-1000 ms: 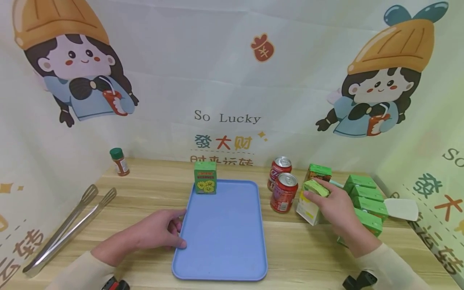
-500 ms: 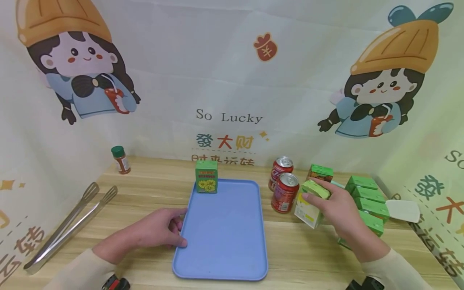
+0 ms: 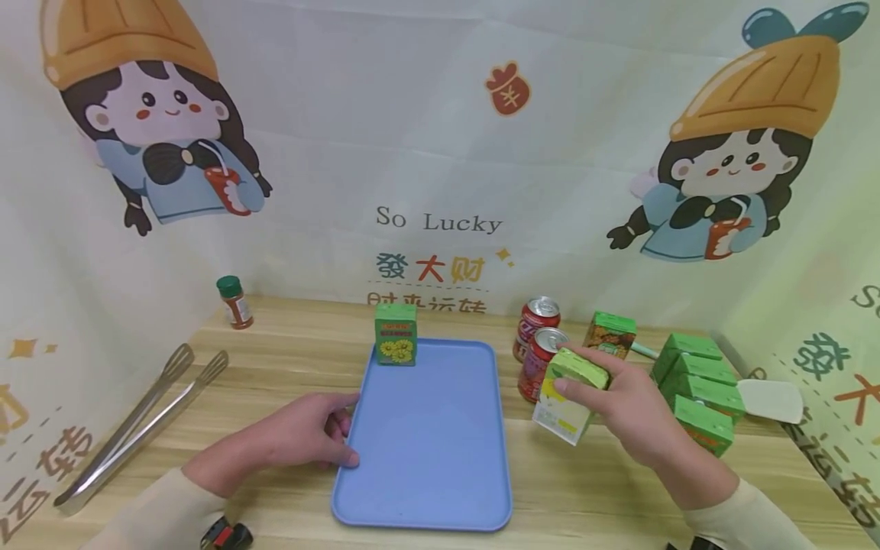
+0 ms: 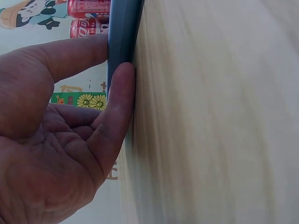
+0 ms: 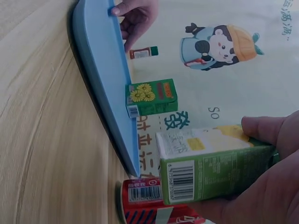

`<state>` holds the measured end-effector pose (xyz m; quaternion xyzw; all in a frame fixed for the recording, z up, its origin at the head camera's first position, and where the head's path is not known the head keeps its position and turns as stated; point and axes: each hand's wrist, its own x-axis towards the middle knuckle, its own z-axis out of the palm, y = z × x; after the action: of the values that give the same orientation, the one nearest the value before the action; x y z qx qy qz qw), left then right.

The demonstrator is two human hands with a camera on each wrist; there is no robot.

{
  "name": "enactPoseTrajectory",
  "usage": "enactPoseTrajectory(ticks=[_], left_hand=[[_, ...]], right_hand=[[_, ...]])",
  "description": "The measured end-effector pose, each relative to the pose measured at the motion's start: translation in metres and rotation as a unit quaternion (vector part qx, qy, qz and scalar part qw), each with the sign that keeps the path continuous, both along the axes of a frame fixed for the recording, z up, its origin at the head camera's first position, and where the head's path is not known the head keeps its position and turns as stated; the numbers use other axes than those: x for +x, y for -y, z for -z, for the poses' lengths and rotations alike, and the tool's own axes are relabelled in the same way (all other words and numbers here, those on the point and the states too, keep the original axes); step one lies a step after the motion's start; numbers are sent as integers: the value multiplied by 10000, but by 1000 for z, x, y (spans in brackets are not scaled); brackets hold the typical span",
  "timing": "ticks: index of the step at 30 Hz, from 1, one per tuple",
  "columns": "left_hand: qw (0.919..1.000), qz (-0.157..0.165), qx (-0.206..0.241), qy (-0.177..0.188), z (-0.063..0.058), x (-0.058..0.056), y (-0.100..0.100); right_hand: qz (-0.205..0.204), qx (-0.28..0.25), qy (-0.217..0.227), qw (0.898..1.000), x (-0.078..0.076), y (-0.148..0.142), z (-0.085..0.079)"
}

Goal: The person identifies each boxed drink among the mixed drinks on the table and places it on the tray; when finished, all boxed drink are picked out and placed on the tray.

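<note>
My right hand [image 3: 629,405] grips a green and white drink carton [image 3: 567,393] by its upper part. The carton is tilted and off the table, in front of two red soda cans; its barcode end [image 5: 180,179] faces the right wrist camera. My left hand [image 3: 305,435] holds the left rim of a blue tray [image 3: 429,443], thumb on the rim; in the left wrist view a finger [image 4: 119,93] lies along the tray's edge. A small green carton with yellow flowers [image 3: 396,336] stands upright at the tray's far left corner.
Red soda cans [image 3: 536,325] stand right of the tray, with a green carton [image 3: 610,334] behind. Several green cartons [image 3: 701,382] are grouped at the right beside a white spatula [image 3: 770,401]. Metal tongs [image 3: 144,428] and a green-capped spice jar [image 3: 235,303] are at the left.
My right hand has lifted the drink carton and brought it left and nearer, now partly in front of the front can. The left hand stays at the tray's rim.
</note>
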<state>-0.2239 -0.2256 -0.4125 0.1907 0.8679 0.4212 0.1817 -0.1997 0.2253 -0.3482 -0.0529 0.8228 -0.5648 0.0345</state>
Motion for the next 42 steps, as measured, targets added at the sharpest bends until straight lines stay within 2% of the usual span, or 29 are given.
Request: enactPoseTrajectory(ticks=[6, 10, 15, 19, 24, 28, 33, 37, 42], left_hand=[[10000, 27, 48, 67, -1, 0, -1], [9999, 29, 66, 130, -2, 0, -2], [9999, 44, 69, 62, -2, -1, -2], [9999, 53, 110, 41, -2, 0, -4], [9997, 83, 202, 67, -4, 1, -4], [9997, 77, 207, 94, -3, 2, -1], [9999, 50, 152, 41, -2, 4, 2], [9999, 41, 122, 15, -2, 4, 2], [9999, 66, 89, 34, -3, 3, 1]], right_hand=[[-353, -82, -102, 9993, -1, 13, 6], [-684, -136, -229, 9973, -7, 25, 11], [-1106, -183, -341, 9931, -20, 42, 17], [-1180, -69, -343, 9924, -32, 58, 19], [-1282, 317, -472, 9901, -49, 75, 20], [-1540, 450, -654, 9849, -61, 91, 18], [-1911, 439, -638, 9785, -74, 113, 14], [-2066, 463, -585, 9756, -83, 126, 12], [-2228, 623, -726, 9701, -95, 141, 15]])
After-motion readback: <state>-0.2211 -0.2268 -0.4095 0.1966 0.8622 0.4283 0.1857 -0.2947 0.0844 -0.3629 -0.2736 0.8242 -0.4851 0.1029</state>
